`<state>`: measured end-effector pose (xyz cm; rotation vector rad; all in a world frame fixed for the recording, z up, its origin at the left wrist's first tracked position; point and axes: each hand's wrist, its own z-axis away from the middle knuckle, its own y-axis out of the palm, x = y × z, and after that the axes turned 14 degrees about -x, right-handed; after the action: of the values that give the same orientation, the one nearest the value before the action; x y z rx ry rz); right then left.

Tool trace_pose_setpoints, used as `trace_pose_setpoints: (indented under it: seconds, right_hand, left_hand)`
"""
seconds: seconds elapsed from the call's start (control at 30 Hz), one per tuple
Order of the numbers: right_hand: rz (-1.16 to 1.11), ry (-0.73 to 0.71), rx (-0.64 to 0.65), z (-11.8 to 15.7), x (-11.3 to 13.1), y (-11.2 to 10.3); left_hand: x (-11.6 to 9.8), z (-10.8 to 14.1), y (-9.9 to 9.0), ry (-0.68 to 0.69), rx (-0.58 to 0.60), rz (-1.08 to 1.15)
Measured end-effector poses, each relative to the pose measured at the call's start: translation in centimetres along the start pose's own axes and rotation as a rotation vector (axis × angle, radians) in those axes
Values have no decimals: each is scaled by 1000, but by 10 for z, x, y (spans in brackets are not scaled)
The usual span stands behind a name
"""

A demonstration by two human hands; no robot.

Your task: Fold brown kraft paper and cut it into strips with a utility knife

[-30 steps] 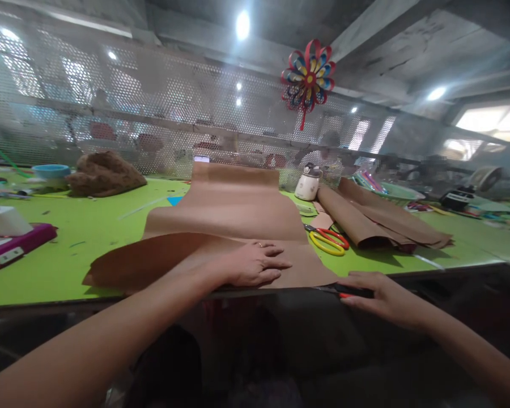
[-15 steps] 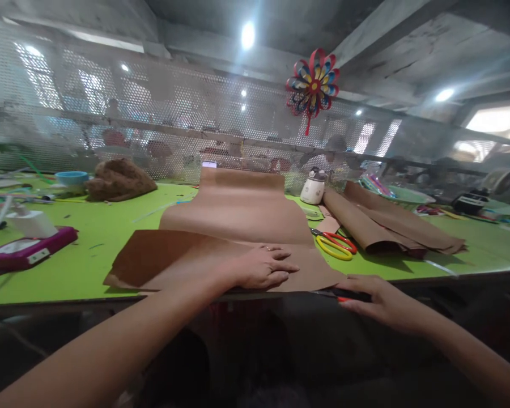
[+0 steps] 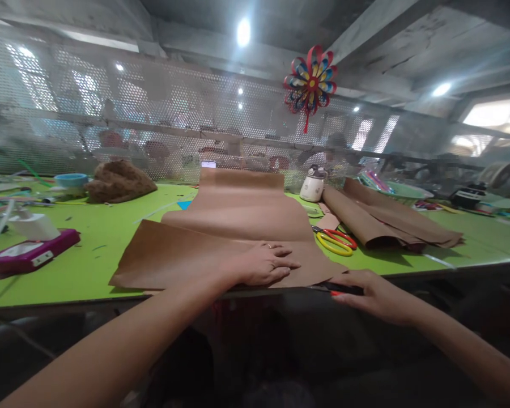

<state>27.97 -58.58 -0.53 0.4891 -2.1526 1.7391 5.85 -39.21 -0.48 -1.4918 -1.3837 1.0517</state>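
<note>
A large sheet of brown kraft paper [image 3: 246,218] lies over the front of the green table, its left part curled up and its near end at the table edge. Pressed flat on the paper, my left hand [image 3: 266,263] has its fingers apart. At the paper's near right corner my right hand [image 3: 376,294] is closed round a black and red utility knife [image 3: 344,288]. The knife points left along the table's front edge, its thin blade at the paper's border. Just beyond, scissors [image 3: 335,242] with red and yellow handles rest on the table.
Rolled brown paper [image 3: 365,221] lies on the right, beside a white bottle [image 3: 313,186]. To the left are a purple power strip [image 3: 34,252], a blue bowl [image 3: 71,180] and a crumpled brown bundle [image 3: 119,181]. A perforated screen [image 3: 178,107] stands behind the table.
My right hand has shifted slightly left with the utility knife along the paper's near edge. My left hand stays pressed on the paper, and the curled left part stands a little higher.
</note>
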Motion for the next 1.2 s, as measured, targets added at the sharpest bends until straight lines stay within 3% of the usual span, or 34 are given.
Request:
trace_pose_setpoints:
  seconds: [0.27, 0.57, 0.93, 1.2]
  right_hand:
    - [-39, 30, -11, 9, 2, -2]
    - [-32, -34, 0, -13, 22, 13]
    - [-85, -122, 0, -24, 44, 25]
    - [-29, -102, -56, -21, 46, 35]
  left_hand:
    - [1, 0, 2, -16, -6, 24]
    - [-1, -1, 1, -30, 18, -17]
    - [2, 2, 8, -13, -57, 17]
    - [-2, 1, 2, -44, 20, -14]
